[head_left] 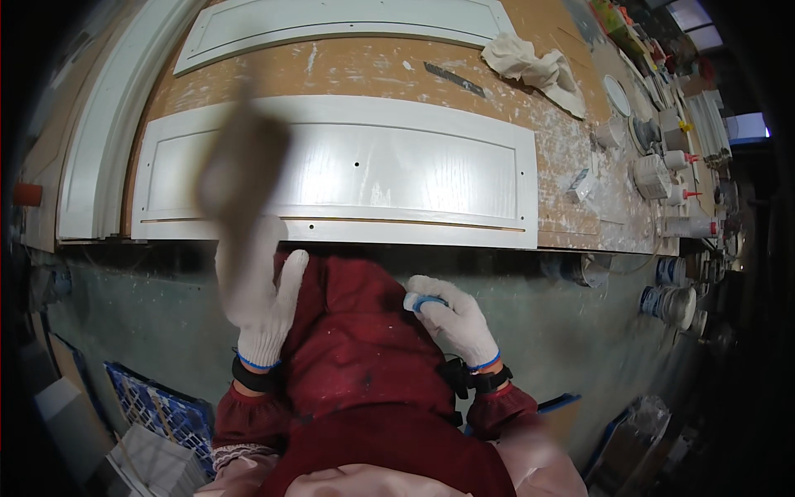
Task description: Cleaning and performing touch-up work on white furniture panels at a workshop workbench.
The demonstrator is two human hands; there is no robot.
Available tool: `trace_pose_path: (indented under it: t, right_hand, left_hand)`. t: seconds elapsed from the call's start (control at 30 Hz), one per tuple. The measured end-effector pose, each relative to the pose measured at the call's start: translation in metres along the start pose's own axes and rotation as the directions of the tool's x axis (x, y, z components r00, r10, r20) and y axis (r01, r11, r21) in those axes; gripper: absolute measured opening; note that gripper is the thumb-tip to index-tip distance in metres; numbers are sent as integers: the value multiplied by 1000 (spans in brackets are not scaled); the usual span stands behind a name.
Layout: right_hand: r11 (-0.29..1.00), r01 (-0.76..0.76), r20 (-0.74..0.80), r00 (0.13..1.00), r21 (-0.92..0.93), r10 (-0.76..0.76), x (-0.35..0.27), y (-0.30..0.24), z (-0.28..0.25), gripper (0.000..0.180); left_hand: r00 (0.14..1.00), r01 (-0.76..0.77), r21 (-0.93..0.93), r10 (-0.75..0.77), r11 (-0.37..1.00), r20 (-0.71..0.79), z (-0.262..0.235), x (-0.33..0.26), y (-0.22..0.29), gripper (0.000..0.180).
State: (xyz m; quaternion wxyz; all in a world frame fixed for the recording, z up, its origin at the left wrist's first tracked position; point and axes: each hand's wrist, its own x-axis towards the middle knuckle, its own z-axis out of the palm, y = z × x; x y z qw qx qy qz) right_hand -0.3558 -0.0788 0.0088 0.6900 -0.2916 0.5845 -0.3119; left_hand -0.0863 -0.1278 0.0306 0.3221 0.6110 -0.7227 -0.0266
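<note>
A white panel (331,174) with a grooved border and several small dark holes lies flat on the workbench before me. My left hand (257,286), in a white knit glove, is at the panel's near edge, thumb apart and fingers stretched out. A blurred brown shape (244,166) close to the camera covers part of that hand and the panel's left side. Lower and to the right, my right hand (454,319), also gloved, is closed around a small blue and white piece (426,302); its kind I cannot make out. It is held in front of my red apron, apart from the panel.
Behind lies a second white panel (348,23), with a crumpled cloth (534,70) at its right end and a dark flat strip (454,79) nearby. Tubs (652,176) and bottles crowd the bench's right end. A long white moulding (112,116) lies left.
</note>
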Motion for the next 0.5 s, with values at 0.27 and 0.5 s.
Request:
trace_pose_path:
  t: [0.27, 0.5]
  right_hand:
    - [998, -56, -15, 998, -37, 56, 8, -3, -9, 36]
    - [993, 33, 84, 996, -116, -24, -6, -12, -33, 42]
  left_hand:
    - [813, -168, -437, 375, 884, 446, 8, 22, 39, 54]
    - [775, -193, -484, 435, 853, 458, 21, 8, 33, 26]
